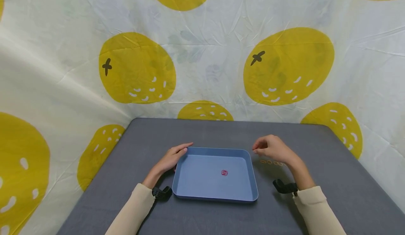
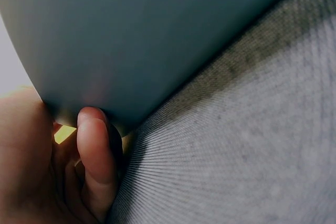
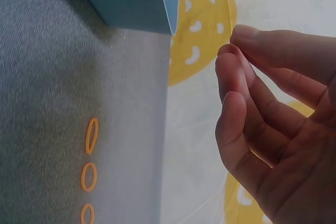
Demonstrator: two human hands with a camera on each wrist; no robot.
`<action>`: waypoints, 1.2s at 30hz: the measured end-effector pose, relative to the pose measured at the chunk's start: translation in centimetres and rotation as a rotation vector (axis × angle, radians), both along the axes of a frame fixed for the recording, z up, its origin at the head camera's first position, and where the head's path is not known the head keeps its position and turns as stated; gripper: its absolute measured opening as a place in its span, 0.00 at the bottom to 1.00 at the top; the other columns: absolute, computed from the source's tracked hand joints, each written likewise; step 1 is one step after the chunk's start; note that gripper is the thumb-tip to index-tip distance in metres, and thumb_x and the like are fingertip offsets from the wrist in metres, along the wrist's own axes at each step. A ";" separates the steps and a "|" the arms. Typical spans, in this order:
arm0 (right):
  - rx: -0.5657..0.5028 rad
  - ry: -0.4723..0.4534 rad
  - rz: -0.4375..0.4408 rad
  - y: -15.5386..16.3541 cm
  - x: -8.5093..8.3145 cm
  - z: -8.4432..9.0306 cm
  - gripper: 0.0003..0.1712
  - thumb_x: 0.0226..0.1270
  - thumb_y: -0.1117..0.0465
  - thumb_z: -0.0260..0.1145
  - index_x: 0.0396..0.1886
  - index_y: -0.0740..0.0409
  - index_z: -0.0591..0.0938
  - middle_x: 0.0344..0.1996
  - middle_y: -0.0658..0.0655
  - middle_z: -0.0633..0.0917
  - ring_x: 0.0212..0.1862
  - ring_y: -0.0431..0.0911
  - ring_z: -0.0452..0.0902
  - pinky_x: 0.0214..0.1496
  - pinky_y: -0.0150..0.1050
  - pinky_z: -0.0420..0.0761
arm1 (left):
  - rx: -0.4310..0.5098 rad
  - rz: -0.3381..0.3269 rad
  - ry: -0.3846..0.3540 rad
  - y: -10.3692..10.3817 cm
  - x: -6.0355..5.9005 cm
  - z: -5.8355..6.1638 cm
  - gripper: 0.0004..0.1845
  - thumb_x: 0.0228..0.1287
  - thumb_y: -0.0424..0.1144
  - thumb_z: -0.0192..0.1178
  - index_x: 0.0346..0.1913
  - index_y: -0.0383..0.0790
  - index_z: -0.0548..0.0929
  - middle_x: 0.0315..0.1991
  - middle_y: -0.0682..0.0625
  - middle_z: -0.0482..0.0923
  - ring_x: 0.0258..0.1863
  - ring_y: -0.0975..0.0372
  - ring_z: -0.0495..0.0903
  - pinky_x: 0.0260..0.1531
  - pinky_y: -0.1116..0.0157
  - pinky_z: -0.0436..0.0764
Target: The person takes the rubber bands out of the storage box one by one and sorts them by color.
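A shallow blue tray lies on the grey table. My left hand holds its far left corner, with the thumb at the rim; in the left wrist view, curled fingers reach the tray's outer wall. Small red rubber bands lie bunched inside the tray, right of its middle. Just beyond the tray's right rim hovers my right hand, its fingers bent and thumb tip drawn to the index fingertip. Nothing shows between those tips in the right wrist view. Below that hand, several orange rubber bands lie in a row.
The grey tabletop ends at a back edge against a pale cloth printed with large yellow fruit. More of this cloth hangs along the left and right sides. Each wrist wears a black band.
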State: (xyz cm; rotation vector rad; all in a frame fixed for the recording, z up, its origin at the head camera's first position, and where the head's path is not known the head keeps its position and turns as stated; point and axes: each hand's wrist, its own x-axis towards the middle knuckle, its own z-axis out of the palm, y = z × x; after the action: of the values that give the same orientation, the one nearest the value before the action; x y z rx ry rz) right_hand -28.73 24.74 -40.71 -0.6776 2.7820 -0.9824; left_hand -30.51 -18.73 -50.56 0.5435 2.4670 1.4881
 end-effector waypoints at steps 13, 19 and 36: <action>-0.005 0.007 0.047 -2.7 -0.3 0.1 0.05 0.68 0.64 0.71 0.38 0.62 0.90 0.32 0.57 0.90 0.31 0.44 0.83 0.34 0.34 0.82 | -0.017 0.005 0.003 0.0 0.2 0.3 0.23 0.85 0.52 0.45 0.77 0.60 0.71 0.72 0.43 0.73 0.09 0.60 0.69 0.13 0.57 0.78; -0.001 -0.014 0.062 -4.7 -0.4 0.5 0.05 0.68 0.65 0.72 0.38 0.62 0.90 0.31 0.57 0.90 0.31 0.42 0.80 0.36 0.35 0.82 | -0.013 0.001 -0.001 0.0 0.2 0.3 0.23 0.85 0.52 0.44 0.77 0.60 0.70 0.72 0.42 0.73 0.08 0.60 0.68 0.13 0.57 0.78; -0.019 -0.018 0.184 -8.7 -0.6 0.1 0.03 0.67 0.64 0.73 0.36 0.60 0.90 0.30 0.50 0.90 0.32 0.39 0.82 0.38 0.34 0.83 | -0.022 0.011 0.012 0.1 0.1 0.1 0.23 0.85 0.52 0.45 0.76 0.60 0.71 0.72 0.43 0.73 0.09 0.60 0.69 0.13 0.58 0.78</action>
State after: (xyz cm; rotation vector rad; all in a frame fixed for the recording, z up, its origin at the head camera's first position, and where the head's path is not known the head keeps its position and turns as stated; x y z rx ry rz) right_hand -29.35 16.06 -40.60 -0.9030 2.6403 -0.9738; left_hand -30.40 -18.58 -50.42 0.5376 2.4961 1.4644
